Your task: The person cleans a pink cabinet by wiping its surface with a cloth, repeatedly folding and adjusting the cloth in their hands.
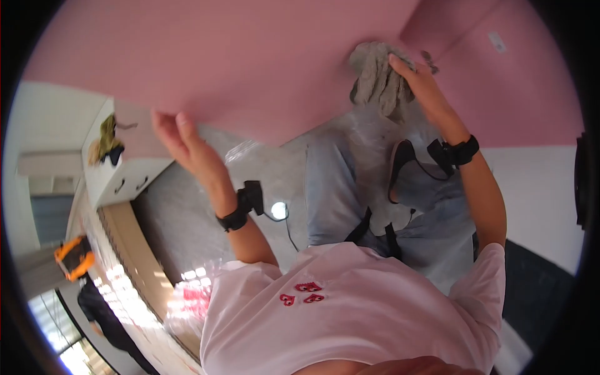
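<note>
A large pink panel (219, 56) spans the top of the view. At its lower left edge is my left hand (187, 144), slightly blurred, fingers apart and holding nothing. My right hand (422, 84) is closed on a crumpled grey cloth (380, 78), which lies against the pink surface near a corner. Just right of the cloth a small dark metal fitting (429, 61) shows on the pink surface. Both wrists wear black straps.
A white drawer cabinet (128, 181) with a green item (107, 132) on top stands at the left. Clear plastic wrap (372, 128) lies near my legs on the grey floor (181, 206). Another person (109, 312) in dark clothes is at the lower left.
</note>
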The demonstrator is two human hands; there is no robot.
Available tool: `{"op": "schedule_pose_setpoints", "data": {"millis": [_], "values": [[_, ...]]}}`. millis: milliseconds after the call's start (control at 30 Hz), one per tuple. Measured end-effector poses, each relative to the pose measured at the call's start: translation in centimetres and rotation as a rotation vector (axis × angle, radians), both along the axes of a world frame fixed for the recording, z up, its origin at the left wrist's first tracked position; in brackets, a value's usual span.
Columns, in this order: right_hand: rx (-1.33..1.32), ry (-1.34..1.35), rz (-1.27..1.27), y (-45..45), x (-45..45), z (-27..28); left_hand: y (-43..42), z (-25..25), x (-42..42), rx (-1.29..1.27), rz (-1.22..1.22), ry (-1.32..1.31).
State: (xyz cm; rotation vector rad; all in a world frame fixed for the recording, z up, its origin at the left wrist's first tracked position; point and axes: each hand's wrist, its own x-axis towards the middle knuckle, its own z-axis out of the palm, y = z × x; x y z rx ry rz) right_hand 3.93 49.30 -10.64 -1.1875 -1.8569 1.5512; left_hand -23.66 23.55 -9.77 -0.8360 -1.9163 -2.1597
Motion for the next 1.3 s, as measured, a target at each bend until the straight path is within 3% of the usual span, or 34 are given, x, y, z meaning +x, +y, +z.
{"op": "schedule_pose_setpoints", "data": {"millis": [67,133,233,400,500,567,667,767,867,933,1067,1167,1300], "values": [[0.026,0.024,-0.082,0.6,2.9,2.2,0.8,0.6,-0.5,0.003,-0.080,0.019],[-0.119,0.075,0.000,2.9,6.1,3.1,1.3,-1.1,-1.7,-0.019,-0.075,0.079],[0.007,0.074,-0.064,4.4,8.7,3.5,2.3,-2.1,-2.1,-0.066,0.062,0.181],[0.111,-0.100,-0.120,5.9,11.6,2.1,1.4,-5.6,-5.0,-0.103,0.086,0.037],[0.164,0.016,-0.091,7.1,12.0,0.4,1.2,-5.0,-5.5,-0.118,0.089,0.034],[0.024,0.196,-0.108,7.6,12.1,-0.6,0.5,-3.7,-4.5,-0.117,0.105,0.036],[-0.176,0.450,-0.141,7.0,9.6,-1.4,-1.4,-2.2,-3.3,-0.331,0.063,0.113],[-0.246,0.536,-0.043,7.3,7.5,-2.7,-4.9,-3.2,-1.6,-0.241,0.054,0.217],[-0.182,0.460,-0.064,4.6,5.5,-1.7,-11.6,-3.3,-0.8,-0.432,0.100,0.153],[-0.196,0.524,0.060,5.1,4.5,-3.3,-15.9,-4.0,-0.3,-0.610,0.238,0.109],[-0.135,0.367,0.249,4.1,0.9,-4.6,-20.0,-1.0,4.3,-0.622,0.247,0.017],[0.008,0.448,0.210,3.7,-1.8,-5.5,-20.0,2.0,7.2,-0.714,0.241,0.086],[-0.151,0.485,0.104,4.6,-2.4,-6.6,-19.5,5.9,9.0,-0.763,0.220,0.130]]}}
